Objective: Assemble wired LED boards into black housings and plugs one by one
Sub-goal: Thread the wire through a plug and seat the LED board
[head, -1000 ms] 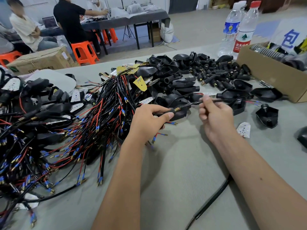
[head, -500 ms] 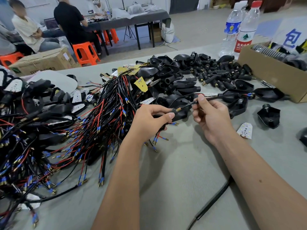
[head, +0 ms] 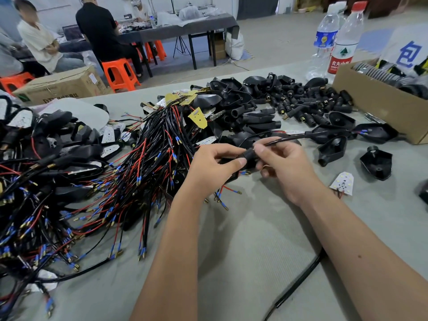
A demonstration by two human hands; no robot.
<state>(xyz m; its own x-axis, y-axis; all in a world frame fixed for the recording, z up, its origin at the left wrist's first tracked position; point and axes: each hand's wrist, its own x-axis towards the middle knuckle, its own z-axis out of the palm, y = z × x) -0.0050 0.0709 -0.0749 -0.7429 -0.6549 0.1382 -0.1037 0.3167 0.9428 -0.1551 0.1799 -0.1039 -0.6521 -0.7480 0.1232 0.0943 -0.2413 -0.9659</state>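
Plug, small, black and tube-shaped, sits pinched between both hands near the middle of the table. The left hand curls round its near end, thumb on top; the right hand pinches the black cable where it enters the plug. That cable runs toward 2 o'clock to a black housing lying on the table. Red and black wire ends poke out below the left hand at 6 o'clock. By my reading, the step in hand is seating the plug on the cable; next comes a firm push together, then setting the piece aside. At 9 o'clock lies the wire pile, at 1 o'clock the loose plugs, at 3 o'clock 1 spare LED board.
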